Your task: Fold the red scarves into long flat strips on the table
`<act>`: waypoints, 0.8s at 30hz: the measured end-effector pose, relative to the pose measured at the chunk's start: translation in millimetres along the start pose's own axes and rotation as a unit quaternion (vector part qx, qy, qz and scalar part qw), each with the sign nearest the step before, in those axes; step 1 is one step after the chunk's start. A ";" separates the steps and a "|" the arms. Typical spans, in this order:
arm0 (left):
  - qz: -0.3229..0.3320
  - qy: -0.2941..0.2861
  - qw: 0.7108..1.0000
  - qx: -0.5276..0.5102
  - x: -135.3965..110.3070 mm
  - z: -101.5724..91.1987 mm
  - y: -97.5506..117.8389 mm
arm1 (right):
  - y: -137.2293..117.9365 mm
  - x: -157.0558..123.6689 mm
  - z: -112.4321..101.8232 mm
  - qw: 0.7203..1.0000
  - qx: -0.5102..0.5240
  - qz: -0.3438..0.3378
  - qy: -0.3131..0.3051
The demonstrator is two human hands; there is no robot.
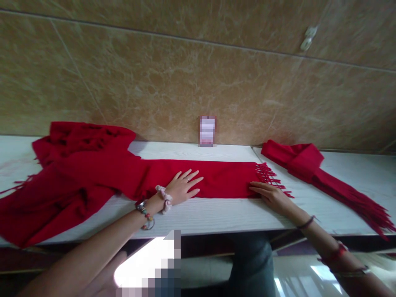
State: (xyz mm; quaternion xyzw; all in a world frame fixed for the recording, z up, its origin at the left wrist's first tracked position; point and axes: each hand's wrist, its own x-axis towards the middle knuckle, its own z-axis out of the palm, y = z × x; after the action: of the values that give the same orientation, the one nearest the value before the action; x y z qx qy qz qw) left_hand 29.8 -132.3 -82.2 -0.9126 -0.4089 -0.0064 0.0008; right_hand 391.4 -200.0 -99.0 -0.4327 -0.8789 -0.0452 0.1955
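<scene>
Your left hand [183, 189] lay flat with fingers spread, gripping nothing, on the red fringed scarf [224, 178], which stretched beneath both hands. Your right hand [272, 198] rested, fingers together, near its tasselled end (whether they pinched the edge, I couldn't tell). Beyond your hands, a small rectangle [207, 131] was pixelated past reading. Matte cloth heaped [89, 173] left of them; rightward lay a folded scarf [305, 161], on white wood-grain tabletop [216, 216].

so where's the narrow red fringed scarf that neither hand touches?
Head view, right side: scarf lies on the white tabletop, right of the right hand, folded end near the brown wall.
</scene>
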 end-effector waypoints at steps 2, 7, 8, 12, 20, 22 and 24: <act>-0.001 0.001 1.000 0.001 -0.1 0.3 -0.1 | 2.0 0.1 0.4 1.000 -0.008 0.000 0.003; 0.001 0.001 1.000 -0.002 -2.7 2.3 -2.0 | 5.7 0.9 -0.6 0.999 -0.046 -0.024 -0.003; 0.002 0.003 1.000 -0.003 -3.0 3.1 -2.5 | 5.8 0.9 -0.9 0.998 -0.054 -0.031 -0.002; 0.009 0.033 0.999 -0.005 4.1 4.6 -2.2 | 7.8 -0.8 -2.1 0.995 -0.093 -0.037 0.019; -0.008 0.079 0.997 0.009 24.1 -3.2 3.6 | 13.9 -4.4 -4.6 0.987 -0.155 -0.026 0.024; 0.002 0.063 0.998 0.004 22.4 -2.4 1.3 | 13.1 -4.2 -4.6 0.988 -0.154 -0.022 0.022; 0.015 0.027 1.000 -0.005 21.5 -1.0 -1.8 | 12.5 -3.8 -4.7 0.988 -0.153 -0.019 0.020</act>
State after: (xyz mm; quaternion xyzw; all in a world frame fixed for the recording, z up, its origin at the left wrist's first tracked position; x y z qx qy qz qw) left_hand 42.8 -115.1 -81.0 -0.9181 -0.3950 -0.0328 0.0076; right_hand 404.6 -196.3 -97.2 -0.4395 -0.8659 -0.1910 0.1434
